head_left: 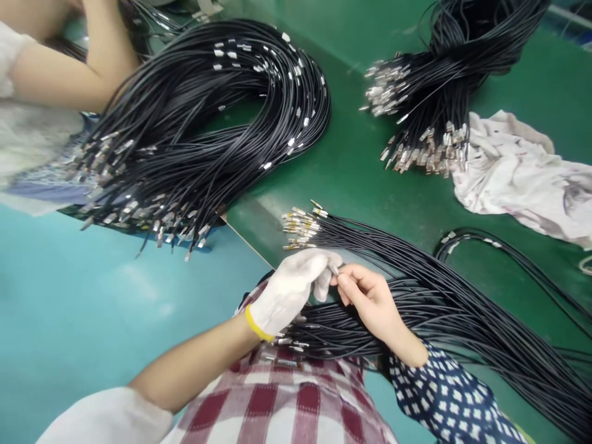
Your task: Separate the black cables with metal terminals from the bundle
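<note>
Wire tip (pixel 333 269), a small silver metal terminal on thin black cable, sits pinched between my gloved left hand (pixel 289 290) and bare right hand (pixel 370 299), both grips clenched on it, above the green desk (pixel 351 166) edge.

white rag (pixel 518 172) right | far wire bundle (pixel 430 92) | co-worker's arm (pixel 60 74) top left

The hands (pixel 333 285) hide the tiny terminal (pixel 335 269); a co-worker's arm (pixel 69 74) is cut off

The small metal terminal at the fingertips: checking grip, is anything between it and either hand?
Nothing visible: the white-gloved left hand and bare right hand both pinch the small metal terminal directly.
</note>
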A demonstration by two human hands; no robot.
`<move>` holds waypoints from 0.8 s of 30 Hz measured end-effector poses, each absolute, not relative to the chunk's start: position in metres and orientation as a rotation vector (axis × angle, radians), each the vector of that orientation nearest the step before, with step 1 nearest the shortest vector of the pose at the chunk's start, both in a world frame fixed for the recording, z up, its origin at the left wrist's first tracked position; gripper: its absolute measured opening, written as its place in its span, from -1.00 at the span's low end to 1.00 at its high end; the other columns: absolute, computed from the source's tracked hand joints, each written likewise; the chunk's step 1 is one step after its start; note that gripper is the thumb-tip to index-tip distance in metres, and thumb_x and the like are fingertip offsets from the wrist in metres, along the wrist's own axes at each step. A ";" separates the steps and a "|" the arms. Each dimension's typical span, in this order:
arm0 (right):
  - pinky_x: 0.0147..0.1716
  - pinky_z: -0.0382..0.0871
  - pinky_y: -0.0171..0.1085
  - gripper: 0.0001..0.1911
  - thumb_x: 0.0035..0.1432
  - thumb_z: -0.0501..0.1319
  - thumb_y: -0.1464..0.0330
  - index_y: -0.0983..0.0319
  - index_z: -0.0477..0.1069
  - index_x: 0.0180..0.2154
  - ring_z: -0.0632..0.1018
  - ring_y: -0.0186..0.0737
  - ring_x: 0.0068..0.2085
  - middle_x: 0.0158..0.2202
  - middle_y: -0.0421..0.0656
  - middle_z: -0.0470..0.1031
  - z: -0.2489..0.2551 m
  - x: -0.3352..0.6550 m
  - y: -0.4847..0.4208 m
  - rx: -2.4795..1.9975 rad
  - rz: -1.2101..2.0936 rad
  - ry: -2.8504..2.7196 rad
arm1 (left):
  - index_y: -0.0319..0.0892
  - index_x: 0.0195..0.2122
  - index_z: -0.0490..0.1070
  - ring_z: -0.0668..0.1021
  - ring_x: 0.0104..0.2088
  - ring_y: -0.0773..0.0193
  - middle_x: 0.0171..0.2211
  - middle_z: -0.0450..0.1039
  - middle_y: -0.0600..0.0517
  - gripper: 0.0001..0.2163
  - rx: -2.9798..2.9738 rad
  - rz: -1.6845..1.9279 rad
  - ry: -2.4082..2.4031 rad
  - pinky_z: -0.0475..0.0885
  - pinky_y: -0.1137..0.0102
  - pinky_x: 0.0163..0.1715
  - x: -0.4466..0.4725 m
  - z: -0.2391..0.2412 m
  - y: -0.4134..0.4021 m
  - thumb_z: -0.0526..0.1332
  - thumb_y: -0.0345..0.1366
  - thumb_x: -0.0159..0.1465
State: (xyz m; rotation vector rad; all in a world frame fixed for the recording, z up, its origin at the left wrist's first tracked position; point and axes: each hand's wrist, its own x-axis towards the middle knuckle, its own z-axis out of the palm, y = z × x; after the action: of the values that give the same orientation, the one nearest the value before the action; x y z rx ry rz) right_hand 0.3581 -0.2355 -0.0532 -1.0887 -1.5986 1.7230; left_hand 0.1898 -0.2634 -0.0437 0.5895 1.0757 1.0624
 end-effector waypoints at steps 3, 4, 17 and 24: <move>-0.48 0.19 -0.33 -0.69 0.36 0.14 0.21 0.25 0.46 -0.36 0.32 -0.36 -0.53 -0.59 -0.29 0.30 -0.053 0.359 -0.236 -1.081 1.753 -1.616 | -0.23 -0.18 0.51 0.39 -0.60 0.43 -0.57 0.37 0.11 -0.74 0.519 1.059 1.004 0.28 0.50 -0.55 0.189 -0.050 -0.264 0.23 -0.12 0.32; -0.48 0.18 -0.33 -0.70 0.36 0.14 0.21 0.25 0.46 -0.35 0.32 -0.36 -0.53 -0.59 -0.29 0.30 -0.053 0.359 -0.236 -1.078 1.765 -1.617 | -0.22 -0.17 0.51 0.39 -0.61 0.44 -0.57 0.37 0.11 -0.74 0.502 1.056 0.987 0.28 0.50 -0.56 0.189 -0.052 -0.264 0.24 -0.12 0.31; -0.55 0.03 -0.32 -0.69 0.35 0.14 0.22 0.25 0.44 -0.38 0.19 -0.40 -0.60 -0.65 -0.34 0.21 -0.046 0.360 -0.230 -1.065 1.908 -1.511 | -0.26 -0.23 0.53 0.37 -0.63 0.46 -0.55 0.38 0.10 -0.72 0.535 1.024 0.967 0.25 0.49 -0.61 0.188 -0.051 -0.259 0.23 -0.11 0.31; -0.52 0.11 -0.33 -0.71 0.37 0.13 0.25 0.24 0.43 -0.38 0.24 -0.40 -0.58 -0.64 -0.33 0.24 -0.049 0.359 -0.232 -1.067 1.801 -1.571 | -0.25 -0.23 0.53 0.37 -0.60 0.44 -0.57 0.36 0.10 -0.72 0.577 1.034 1.023 0.26 0.48 -0.56 0.191 -0.050 -0.262 0.19 -0.11 0.33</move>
State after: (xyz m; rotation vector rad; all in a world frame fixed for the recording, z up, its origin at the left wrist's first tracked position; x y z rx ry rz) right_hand 0.3590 -0.2316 -0.0488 -1.0666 -1.5713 1.8011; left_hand 0.1915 -0.2618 -0.0499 0.5775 1.0229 1.0345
